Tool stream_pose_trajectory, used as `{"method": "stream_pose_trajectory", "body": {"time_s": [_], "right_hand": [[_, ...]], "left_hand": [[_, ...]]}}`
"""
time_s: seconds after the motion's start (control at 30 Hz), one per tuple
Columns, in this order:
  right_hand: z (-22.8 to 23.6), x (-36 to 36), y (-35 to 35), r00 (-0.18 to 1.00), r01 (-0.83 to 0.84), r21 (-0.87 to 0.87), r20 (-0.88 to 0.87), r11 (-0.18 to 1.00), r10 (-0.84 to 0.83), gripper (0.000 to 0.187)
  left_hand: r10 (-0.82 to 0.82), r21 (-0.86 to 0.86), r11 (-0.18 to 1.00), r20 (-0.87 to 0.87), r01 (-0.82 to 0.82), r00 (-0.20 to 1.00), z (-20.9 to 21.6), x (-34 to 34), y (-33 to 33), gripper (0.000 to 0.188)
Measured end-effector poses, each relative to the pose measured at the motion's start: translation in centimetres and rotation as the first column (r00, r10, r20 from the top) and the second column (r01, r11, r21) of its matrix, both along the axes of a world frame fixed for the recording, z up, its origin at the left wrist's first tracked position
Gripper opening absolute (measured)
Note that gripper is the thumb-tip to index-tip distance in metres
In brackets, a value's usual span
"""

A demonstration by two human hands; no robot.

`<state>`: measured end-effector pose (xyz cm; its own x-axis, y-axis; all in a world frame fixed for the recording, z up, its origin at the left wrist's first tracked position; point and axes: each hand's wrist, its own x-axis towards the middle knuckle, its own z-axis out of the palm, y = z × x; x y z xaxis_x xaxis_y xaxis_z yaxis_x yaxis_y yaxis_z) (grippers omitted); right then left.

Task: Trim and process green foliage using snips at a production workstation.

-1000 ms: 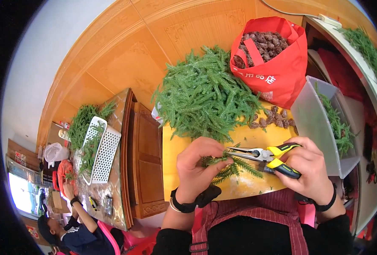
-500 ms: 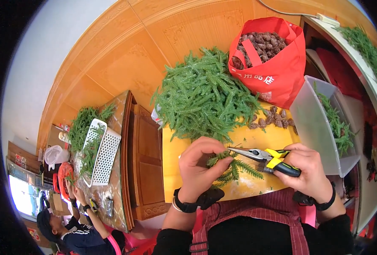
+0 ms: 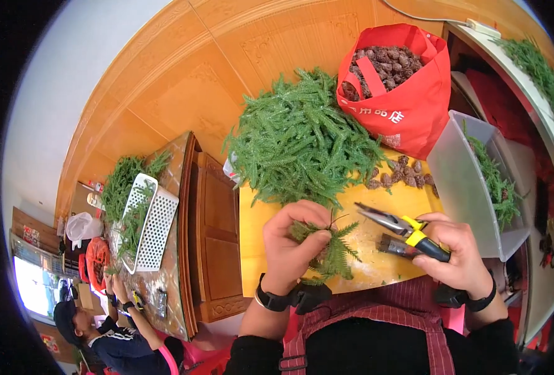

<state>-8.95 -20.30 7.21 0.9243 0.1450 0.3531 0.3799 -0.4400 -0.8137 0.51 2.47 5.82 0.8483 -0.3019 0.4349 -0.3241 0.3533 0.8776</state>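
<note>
In the fingers of my left hand (image 3: 291,249) is a green artificial pine sprig (image 3: 337,254), pinched between thumb and fingertips. A thin dark wire sticks out beside the thumb. My right hand (image 3: 457,251) is closed round the yellow-and-black handles of needle-nose pliers (image 3: 407,227). Their tips point up and left, apart from the sprig. Under the pliers lies a dark, narrow bundle (image 3: 394,245) whose kind I cannot make out. Beyond my hands rises a large heap of green pine sprigs (image 3: 305,137).
Small pine cones (image 3: 408,176) lie on the yellow tabletop (image 3: 261,265) beside a red bag (image 3: 408,119) full of cones. A clear plastic bin (image 3: 455,162) with greenery stands right. At left, another person (image 3: 111,347) handles greenery near a white perforated basket (image 3: 155,225).
The pliers have drawn back to the right from the sprig, and their tips now tilt more upward. My left hand has turned the sprig, so its fronds and the wire show more.
</note>
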Motion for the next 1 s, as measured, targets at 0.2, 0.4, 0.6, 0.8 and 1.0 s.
{"method": "stream_pose_trajectory", "body": {"time_s": [0.2, 0.4, 0.6, 0.8, 1.0], "right_hand": [[-1.1, 0.9, -0.3, 0.997, -0.068, -0.009, 0.017, 0.998, 0.069, 0.019], [-1.8, 1.8, -0.2, 0.991, -0.125, -0.014, 0.039, 0.992, 0.125, 0.029], [-2.2, 2.7, -0.2, 0.982, -0.158, -0.021, 0.103, 0.987, 0.159, 0.027], [-2.4, 3.2, -0.1, 0.966, -0.146, -0.094, 0.201, 0.985, 0.162, 0.024], [-2.3, 3.2, -0.1, 0.953, -0.118, -0.102, 0.266, 0.988, 0.141, 0.022]], "left_hand": [[-0.446, -0.368, 0.865, -0.256, 0.34, 0.858, -1.3, -0.1, -0.1, 0.019], [-0.639, -0.463, 0.754, -0.357, 0.465, 0.681, -1.7, 0.0, -0.2, 0.03], [-0.734, -0.524, 0.674, -0.398, 0.52, 0.55, -2.4, -0.1, -0.4, 0.034], [-0.791, -0.546, 0.61, -0.379, 0.574, 0.48, -2.3, -0.2, -0.1, 0.03], [-0.819, -0.545, 0.573, -0.356, 0.612, 0.45, -2.3, -0.2, 0.0, 0.029]]}}
